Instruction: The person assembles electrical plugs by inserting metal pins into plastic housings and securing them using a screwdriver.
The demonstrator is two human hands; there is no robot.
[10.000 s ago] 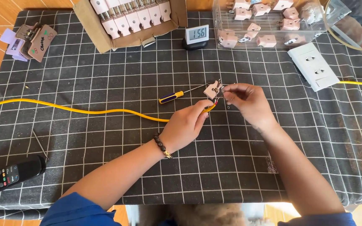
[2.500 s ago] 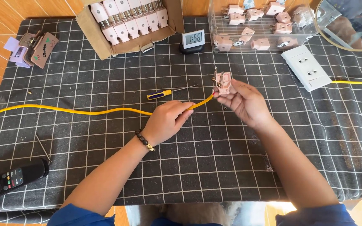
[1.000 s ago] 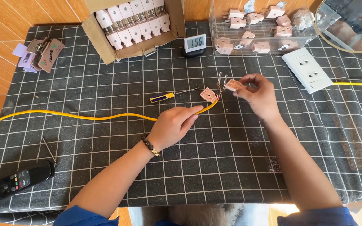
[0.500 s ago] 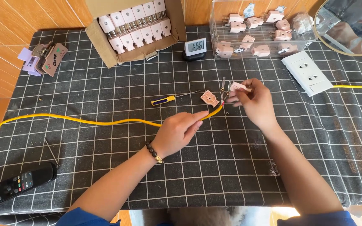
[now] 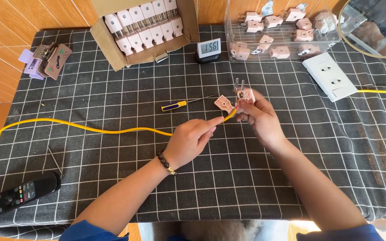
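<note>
Black checked cloth covers the worktop (image 5: 112, 178). Right hand (image 5: 260, 118) pinches a pink plug half (image 5: 245, 94) near the middle, prongs up. Left hand (image 5: 190, 140), at 7 o'clock from it, pinches the yellow wire (image 5: 90, 128) — wiring step. Next, I think, comes fitting the pink cover (image 5: 224, 103), gently.

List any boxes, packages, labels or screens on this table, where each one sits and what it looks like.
Brown cardboard box: far left-centre, open, rows of pale pink plugs inside.
Small digital display: far centre, white frame, grey screen, dark base.
Clear plastic bin: far right, loose pink plugs inside.
Black remote control: near left corner, coloured buttons.
</note>
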